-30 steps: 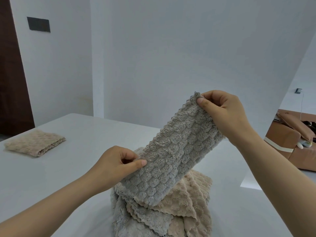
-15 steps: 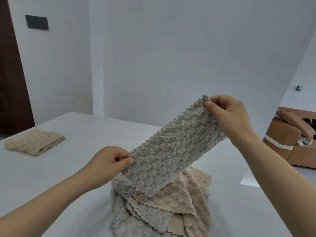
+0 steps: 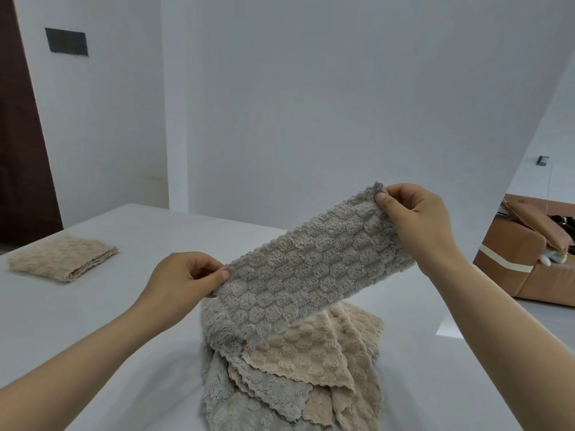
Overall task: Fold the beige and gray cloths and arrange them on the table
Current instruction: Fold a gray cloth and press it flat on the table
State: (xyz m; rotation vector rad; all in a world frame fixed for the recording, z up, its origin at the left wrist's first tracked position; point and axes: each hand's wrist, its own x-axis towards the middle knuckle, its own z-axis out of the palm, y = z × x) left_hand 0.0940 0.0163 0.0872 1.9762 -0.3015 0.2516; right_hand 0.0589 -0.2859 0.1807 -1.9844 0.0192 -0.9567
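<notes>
From the head view, I hold a fluffy gray cloth (image 3: 314, 269), folded into a long strip, in the air above the white worktop (image 3: 93, 321). Its left end sits low and near me, and its right end is higher and farther. I judge I stretch it taut like this so the layers line up before I bring one end over to the other.

My left hand (image 3: 183, 284) pinches the lower left corner between the thumb and curled fingers (image 3: 222, 273). Its forearm reaches in from the near left edge. My right hand (image 3: 417, 225) pinches the upper right corner, with the thumb on the side facing me and the other fingers curled behind. That forearm slopes in from the near right. Both sets of fingers are closed narrowly on the strip and hold nothing else.

Directly below the strip a loose heap of beige and gray cloths (image 3: 295, 368) lies at the near middle of the worktop, draped over one another. I take those as waiting their turn. At the far left, well apart from the heap, a folded beige cloth (image 3: 62, 259) lies flat, likely marking where finished ones go. Off the worktop to the far right stands a brown sofa (image 3: 513, 262), no part of this job.
</notes>
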